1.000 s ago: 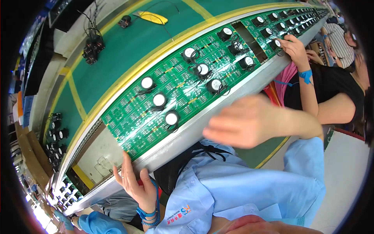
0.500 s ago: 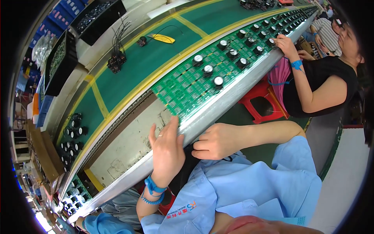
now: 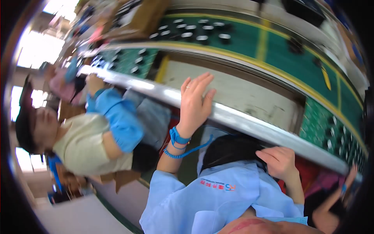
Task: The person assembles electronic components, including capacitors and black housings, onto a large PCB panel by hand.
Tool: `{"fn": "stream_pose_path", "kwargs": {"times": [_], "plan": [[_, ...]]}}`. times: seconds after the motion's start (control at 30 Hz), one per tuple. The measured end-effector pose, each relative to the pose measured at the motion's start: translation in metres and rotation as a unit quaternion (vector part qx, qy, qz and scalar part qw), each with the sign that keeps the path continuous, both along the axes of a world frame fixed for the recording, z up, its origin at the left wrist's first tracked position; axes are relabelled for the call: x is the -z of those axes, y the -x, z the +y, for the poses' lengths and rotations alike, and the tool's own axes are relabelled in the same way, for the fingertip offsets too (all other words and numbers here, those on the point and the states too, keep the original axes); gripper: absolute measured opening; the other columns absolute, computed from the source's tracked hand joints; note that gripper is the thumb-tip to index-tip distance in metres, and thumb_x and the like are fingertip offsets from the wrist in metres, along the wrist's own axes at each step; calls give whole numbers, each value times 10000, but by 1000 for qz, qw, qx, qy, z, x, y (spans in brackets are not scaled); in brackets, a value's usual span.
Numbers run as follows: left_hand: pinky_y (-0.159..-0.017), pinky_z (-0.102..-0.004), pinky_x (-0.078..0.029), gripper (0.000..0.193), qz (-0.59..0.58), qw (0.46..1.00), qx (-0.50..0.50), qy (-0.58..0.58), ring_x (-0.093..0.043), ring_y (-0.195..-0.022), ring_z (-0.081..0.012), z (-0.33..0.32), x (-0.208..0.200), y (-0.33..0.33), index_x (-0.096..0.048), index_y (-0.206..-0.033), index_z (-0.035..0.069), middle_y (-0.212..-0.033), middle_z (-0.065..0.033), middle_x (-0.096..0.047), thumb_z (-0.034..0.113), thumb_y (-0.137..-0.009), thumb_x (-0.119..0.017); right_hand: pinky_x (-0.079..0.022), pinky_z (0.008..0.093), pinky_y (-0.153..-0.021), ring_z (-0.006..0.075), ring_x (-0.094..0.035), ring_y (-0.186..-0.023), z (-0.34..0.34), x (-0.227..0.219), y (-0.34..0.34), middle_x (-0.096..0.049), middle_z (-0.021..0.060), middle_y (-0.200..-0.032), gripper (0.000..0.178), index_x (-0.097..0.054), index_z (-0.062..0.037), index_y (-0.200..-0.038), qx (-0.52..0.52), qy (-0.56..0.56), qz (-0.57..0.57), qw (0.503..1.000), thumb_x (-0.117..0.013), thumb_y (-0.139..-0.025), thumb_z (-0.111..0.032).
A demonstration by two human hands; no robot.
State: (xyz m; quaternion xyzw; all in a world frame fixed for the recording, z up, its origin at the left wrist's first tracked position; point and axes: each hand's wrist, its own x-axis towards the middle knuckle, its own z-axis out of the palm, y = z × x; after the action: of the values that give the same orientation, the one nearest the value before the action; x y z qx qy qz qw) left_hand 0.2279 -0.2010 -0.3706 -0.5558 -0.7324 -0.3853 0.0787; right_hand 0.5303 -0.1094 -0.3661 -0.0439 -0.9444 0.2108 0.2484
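My left hand (image 3: 196,102) is raised at the metal rail (image 3: 233,119) along the near side of the line, its fingers stretched out and nothing in them. A blue wrist strap (image 3: 178,136) with a coiled cord is on that wrist. My right hand (image 3: 278,162) is low by my lap next to a black cloth-like item (image 3: 230,150). Its fingers are curled, and the inside of the hand is hidden. Beyond the rail is a pale bare stretch of the line (image 3: 230,84). Green circuit boards lie at both ends of it, the right board (image 3: 313,123) and the left board (image 3: 132,56), bearing black cylindrical parts with white tops.
A co-worker (image 3: 89,140) in a cap and blue sleeves sits on the left. Another person's arm (image 3: 331,202) shows at the lower right. Several loose cylindrical parts (image 3: 201,38) stand on the green mat behind, near a cardboard box (image 3: 142,23). A yellow tool (image 3: 326,78) lies farther right.
The view has swung left and blurred; the circuit boards on the right now sit at the right edge. My left hand has come away from the board's edge. The right hand stays low.
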Motion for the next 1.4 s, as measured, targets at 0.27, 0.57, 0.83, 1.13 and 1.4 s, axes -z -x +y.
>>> {"fn": "stream_pose_path", "kwargs": {"times": [0.27,0.57,0.83,1.13,1.4], "plan": [[-971,-450,-414,393,27,917,-374,-140,-548,-1146,-378,-64,8,141,-545,-1243,-16,-1231,-246,-576,96,-869,-589,-478,278,-520,169,-647,-644,-6,-8,49,-671,26,-800,319,-717,-87,-906,-127,33,16,991,-636,-599,-62],[-718,-313,-536,528,270,831,-416,251,-667,-906,-245,-187,86,414,-318,-1472,18,-1105,-121,-674,78,-951,-375,-460,282,-522,159,-590,-675,-3,-1,28,-587,2,-795,306,-665,-94,-1004,-143,44,-32,988,-595,-721,-186],[-623,-405,-546,617,341,748,-394,411,-690,-850,-294,-42,20,222,-111,-1533,108,-1049,-122,-694,247,-1015,-418,-477,317,-523,186,-582,-662,2,11,1,-537,24,-741,196,-637,-95,-915,-37,84,28,995,-583,-745,-174],[-1162,-481,-134,459,132,945,-145,264,-614,-1086,-266,-19,-19,-16,-559,-1280,29,-1204,-125,-642,355,-1033,-348,-478,297,-516,179,-591,-668,-4,3,0,-551,26,-751,238,-640,-80,-948,-79,57,20,995,-589,-738,-182],[-1153,-532,-106,687,80,970,144,177,-564,-1193,-320,31,-26,-119,-516,-1304,-12,-1233,-180,-612,565,-968,-354,-475,290,-513,146,-593,-651,12,-13,-25,-564,8,-755,212,-665,-95,-952,-39,1,-13,999,-605,-764,-172]]}}
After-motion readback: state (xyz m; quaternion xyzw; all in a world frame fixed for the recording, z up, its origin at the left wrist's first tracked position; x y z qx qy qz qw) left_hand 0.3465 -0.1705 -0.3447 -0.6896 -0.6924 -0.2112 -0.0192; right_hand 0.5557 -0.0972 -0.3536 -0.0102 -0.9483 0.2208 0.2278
